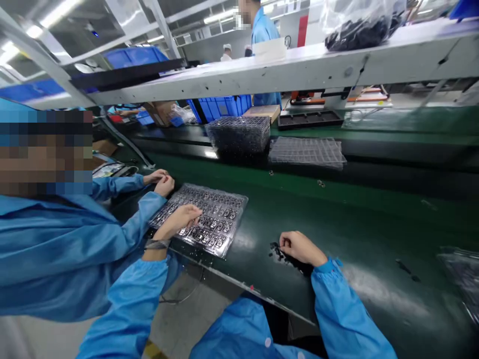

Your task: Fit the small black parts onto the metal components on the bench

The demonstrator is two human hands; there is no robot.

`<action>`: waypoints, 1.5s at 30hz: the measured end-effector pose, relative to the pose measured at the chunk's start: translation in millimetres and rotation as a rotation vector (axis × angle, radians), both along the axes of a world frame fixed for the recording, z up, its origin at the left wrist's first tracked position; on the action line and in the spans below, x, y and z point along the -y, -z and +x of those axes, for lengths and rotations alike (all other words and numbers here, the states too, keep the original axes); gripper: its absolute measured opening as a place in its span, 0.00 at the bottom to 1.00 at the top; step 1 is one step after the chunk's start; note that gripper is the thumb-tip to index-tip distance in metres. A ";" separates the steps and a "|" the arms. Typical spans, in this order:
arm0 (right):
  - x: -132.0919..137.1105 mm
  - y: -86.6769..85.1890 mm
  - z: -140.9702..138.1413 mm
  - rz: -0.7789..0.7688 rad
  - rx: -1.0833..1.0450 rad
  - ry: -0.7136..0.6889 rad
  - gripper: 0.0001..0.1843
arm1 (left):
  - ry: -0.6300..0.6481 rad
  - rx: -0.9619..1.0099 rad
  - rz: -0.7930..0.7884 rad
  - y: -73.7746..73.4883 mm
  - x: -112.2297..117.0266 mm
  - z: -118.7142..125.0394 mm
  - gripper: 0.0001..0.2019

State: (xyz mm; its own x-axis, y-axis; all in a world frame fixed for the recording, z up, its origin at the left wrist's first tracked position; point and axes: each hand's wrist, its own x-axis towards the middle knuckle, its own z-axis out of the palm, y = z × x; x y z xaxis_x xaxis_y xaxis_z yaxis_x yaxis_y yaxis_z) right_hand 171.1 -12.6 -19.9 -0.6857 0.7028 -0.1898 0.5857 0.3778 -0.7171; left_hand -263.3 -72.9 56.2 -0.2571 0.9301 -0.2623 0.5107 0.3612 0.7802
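A clear plastic tray [228, 239] with rows of small dark parts lies on the green belt [337, 219] in front of me. My left hand [181, 218] hovers over the tray's near rows, fingers pinched together on a small part I cannot make out. My right hand [299, 248] rests on the belt to the right, fingers curled over a little heap of small black parts [276, 251]. Both my sleeves are blue.
A co-worker in blue sits at my left, their hands [160, 182] at the tray's far corner. Stacks of clear trays [239, 133] and a flat tray [307, 151] lie across the belt. A shelf [284, 70] runs overhead. A plastic bag [462, 274] lies at right.
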 end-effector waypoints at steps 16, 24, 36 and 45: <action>-11.5 6.2 11.0 -0.261 -0.469 0.181 0.09 | 0.078 -0.156 -0.021 46.7 -69.8 21.9 0.19; -11.1 7.4 10.2 -0.323 -0.512 0.197 0.12 | 0.071 -0.154 0.082 62.4 -76.1 8.5 0.22; -13.3 6.8 11.4 -0.296 -0.565 0.215 0.18 | 0.141 -0.074 0.112 58.4 -71.9 7.9 0.18; -14.6 10.5 11.0 -0.280 -0.527 0.214 0.16 | 0.304 -0.063 0.048 54.5 -80.5 11.0 0.20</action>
State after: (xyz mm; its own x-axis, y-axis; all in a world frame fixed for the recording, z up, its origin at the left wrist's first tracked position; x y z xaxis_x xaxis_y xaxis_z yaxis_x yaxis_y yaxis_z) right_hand 182.1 1.9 -30.4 -0.5872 0.8071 -0.0611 0.1683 0.0480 -0.9846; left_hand -252.2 7.6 1.7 0.0201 0.9777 -0.2090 0.6375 0.1485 0.7560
